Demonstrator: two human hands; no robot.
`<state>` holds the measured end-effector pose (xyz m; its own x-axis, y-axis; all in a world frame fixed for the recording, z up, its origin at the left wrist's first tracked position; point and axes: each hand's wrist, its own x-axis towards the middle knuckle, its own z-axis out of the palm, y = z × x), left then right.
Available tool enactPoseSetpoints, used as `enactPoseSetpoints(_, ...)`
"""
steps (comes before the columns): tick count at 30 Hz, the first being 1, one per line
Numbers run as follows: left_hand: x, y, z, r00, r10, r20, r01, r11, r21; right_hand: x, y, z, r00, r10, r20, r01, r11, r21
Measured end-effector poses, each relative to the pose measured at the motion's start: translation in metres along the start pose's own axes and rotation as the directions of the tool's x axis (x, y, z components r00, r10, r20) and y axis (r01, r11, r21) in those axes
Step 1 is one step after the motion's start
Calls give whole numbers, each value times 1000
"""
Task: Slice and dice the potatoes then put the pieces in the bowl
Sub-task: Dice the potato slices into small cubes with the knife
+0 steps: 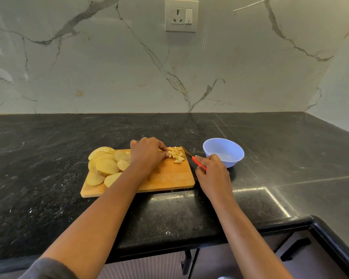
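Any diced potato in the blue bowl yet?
No, the blue bowl looks empty, while the diced pieces lie on the cutting board by the left hand.

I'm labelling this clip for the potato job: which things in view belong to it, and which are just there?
Job:
slices
dice
board
knife, in right hand
left hand, at the dice
bowl, empty

Just there:
socket
counter

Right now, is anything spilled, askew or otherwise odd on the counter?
Nothing stands out. Potato slices and diced pieces sit on the cutting board; the bowl stands upright beside it, with no pieces visible inside. Only small specks dot the countertop.
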<state>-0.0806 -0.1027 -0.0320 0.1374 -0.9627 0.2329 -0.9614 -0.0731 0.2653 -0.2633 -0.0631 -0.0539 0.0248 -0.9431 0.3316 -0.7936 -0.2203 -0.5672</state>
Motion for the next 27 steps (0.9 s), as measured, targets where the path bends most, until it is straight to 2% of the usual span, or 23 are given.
enactPoseSetpoints(7, 0, -14, -4, 999, -27, -36, 24, 997, -80, -1, 1, -1, 999, -39, 16, 39, 999, 2)
enactPoseSetpoints(12, 0, -3, 1, 998, 59, -18, -61, 991, -121, -4, 5, -1, 998, -18, -59, 22, 998, 62)
enactPoseSetpoints(14, -1, -3, -4, 996, 57, -72, -69, 983, -172, -4, 6, -1, 996, -11, -90, 18, 997, 80)
enactPoseSetpoints(16, -2, -12, -14, 991, 21, -135, -60, 954, -292, -4, 6, -2, 993, -14, -115, 25, 995, 95)
enactPoseSetpoints(18, -7, -25, -27, 986, -28, -166, -44, 908, -417, -6, 4, -3, 990, -41, -134, 54, 994, 96)
enactPoseSetpoints(20, -17, -41, -41, 981, -54, -185, -39, 885, -464, -8, 0, -2, 984, -92, -152, 104, 992, 71)
enactPoseSetpoints(24, -34, -74, -67, 972, -72, -224, -31, 905, -425, -15, -14, 6, 965, -207, -160, 210, 978, 1)
enactPoseSetpoints(27, -35, -96, -79, 984, -89, -153, 12, 895, -446, -22, -31, 15, 958, -250, -142, 254, 967, 10)
